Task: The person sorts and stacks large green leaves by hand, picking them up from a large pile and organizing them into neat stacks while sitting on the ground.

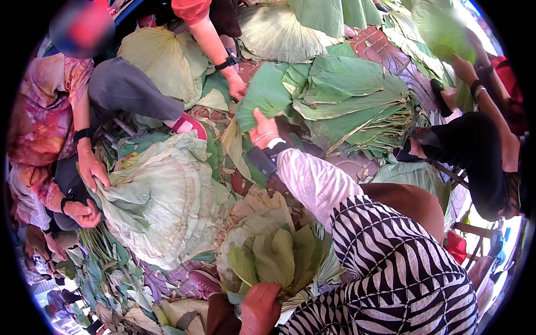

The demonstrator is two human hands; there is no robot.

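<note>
My left hand [261, 307], low in the head view, is closed round the gathered base of a bunch of olive-green leaves [273, 258]. The bunch fans upward over paler dry leaves [262, 215]. Farther out, my right hand [263, 129] pinches the near edge of a broad green leaf [263, 92], thumb on top, its other fingers partly hidden. A pale bracelet and a dark band circle that wrist. To the right of this leaf lies a stack of large folded green leaves [352, 92], their gathered ends toward the right.
At the left, a co-worker's hands [92, 167] touch a thick pile of pale leaves [162, 204]. Another person's hand [237, 88] is beside my broad leaf. A third co-worker [474, 139] sits at the right. Loose leaves [120, 279] and scraps cover much of the reddish paving [377, 47].
</note>
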